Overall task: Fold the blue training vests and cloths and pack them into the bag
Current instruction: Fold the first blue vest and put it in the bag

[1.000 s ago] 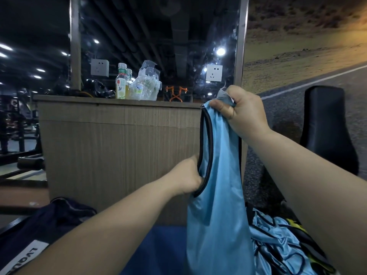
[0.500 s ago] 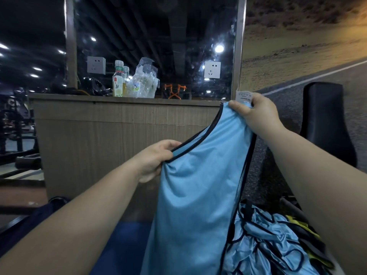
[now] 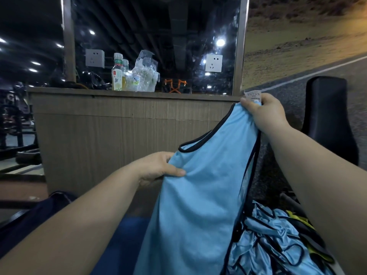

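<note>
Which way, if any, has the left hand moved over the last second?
Yes: the left hand moved left, away from the right end of the counter, spreading the vest.

Quick tally: two hands are counted, a left hand (image 3: 156,168) and a right hand (image 3: 263,114), with one blue vest (image 3: 198,205) held between them. More vests are heaped in one pile (image 3: 275,246) bottom right, too tangled to be counted tbh. Two bottles (image 3: 117,74) and one bundle of clear plastic (image 3: 145,76) are seen on one ledge (image 3: 178,96). Two wall sockets (image 3: 213,63), one dark bag (image 3: 29,221) and one black pad (image 3: 329,116) are spotted too.
</note>
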{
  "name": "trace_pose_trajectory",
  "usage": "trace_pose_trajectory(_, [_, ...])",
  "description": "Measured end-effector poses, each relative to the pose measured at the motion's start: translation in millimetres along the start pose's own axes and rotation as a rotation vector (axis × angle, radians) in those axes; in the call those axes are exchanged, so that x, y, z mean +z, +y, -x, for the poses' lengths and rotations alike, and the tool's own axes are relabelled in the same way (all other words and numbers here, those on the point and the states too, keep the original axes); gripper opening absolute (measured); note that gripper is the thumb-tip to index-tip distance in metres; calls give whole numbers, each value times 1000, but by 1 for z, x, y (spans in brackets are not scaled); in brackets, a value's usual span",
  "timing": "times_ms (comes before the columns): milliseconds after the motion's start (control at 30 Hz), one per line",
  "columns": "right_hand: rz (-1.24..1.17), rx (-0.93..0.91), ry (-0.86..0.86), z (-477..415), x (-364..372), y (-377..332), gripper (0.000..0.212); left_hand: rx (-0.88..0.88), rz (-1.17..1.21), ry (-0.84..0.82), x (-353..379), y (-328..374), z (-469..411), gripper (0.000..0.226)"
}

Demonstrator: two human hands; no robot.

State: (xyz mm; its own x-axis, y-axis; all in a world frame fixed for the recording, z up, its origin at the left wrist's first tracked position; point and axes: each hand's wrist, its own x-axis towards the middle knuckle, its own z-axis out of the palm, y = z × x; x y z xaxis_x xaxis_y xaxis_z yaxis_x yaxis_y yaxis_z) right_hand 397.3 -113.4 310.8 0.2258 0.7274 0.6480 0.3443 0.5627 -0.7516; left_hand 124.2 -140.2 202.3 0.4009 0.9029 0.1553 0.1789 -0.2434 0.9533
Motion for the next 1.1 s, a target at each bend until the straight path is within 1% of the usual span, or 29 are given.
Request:
trace_pose_trajectory(67, [-53,65,-10,-1,-1,1,31,5,82,38,-2,-10,-4,48])
trace_pose_trajectory(133, [-155,137,-59,0,-1,1,32,4,163,65,0,-16,-9,45])
trace_pose_trajectory(167, [-221,181,-91,2,0,0,31,4,185,82,3,-17,-11,41])
trace_pose_trajectory(233, [-350,274,-156,5,5,-5,19,-5,177,156,8,-20,-18,33])
trace_pose_trajectory(267, [-400,310,-182,7,9,-9,12,-13,141,206,10,-23,-23,32])
trace_pose_trajectory(333, [-490,345,-211,11,18,-19,6,-47,-8,352,14,-29,-34,41])
trace_pose_trajectory(400, [-547,345,-224,13,28,-28,7,-36,-194,571,21,-29,-41,43])
trace_pose_trajectory(433, [-557,334,-231,13,33,-32,8,5,-284,682,26,-26,-43,42])
trace_pose_trajectory(467, [-555,315,-232,14,38,-35,10,68,-341,760,33,-19,-42,40])
trace_pose_trajectory(500, [-549,297,-222,15,43,-39,13,166,-340,810,43,-10,-36,35])
trace_pose_trajectory(567, [-526,259,-183,16,51,-44,18,395,-194,785,64,10,-22,24])
trace_pose_trajectory(600, [-512,244,-166,16,55,-46,19,511,-108,755,73,17,-13,24])
trace_pose_trajectory(633, [-495,226,-152,16,58,-48,20,613,-72,700,81,22,-5,32])
trace_pose_trajectory(667, [-476,198,-141,17,61,-51,22,662,-102,627,89,25,1,47])
trace_pose_trajectory(700, [-444,164,-131,18,63,-52,22,637,-176,561,94,24,3,63])
trace_pose_trajectory(733, [-399,124,-117,19,66,-54,21,564,-295,528,98,22,2,78])
trace_pose_trajectory(767, [-341,87,-102,21,67,-55,20,485,-430,533,100,19,-1,86])
trace_pose_trajectory(800, [-280,55,-86,22,69,-56,19,434,-543,555,100,15,-3,88])
trace_pose_trajectory(867, [-172,15,-49,21,69,-57,15,402,-646,599,92,6,-6,82])
trace_pose_trajectory(933, [-86,-1,-20,20,66,-56,6,398,-639,620,77,-2,-8,71])
trace_pose_trajectory(967, [-67,5,-15,19,63,-55,5,393,-625,612,69,-5,-10,65])
trace_pose_trajectory(1033, [-72,53,-7,17,60,-52,15,405,-559,592,59,-7,-9,57])
trace_pose_trajectory(1100, [-107,106,2,15,58,-49,20,518,-443,570,64,-5,-1,57])
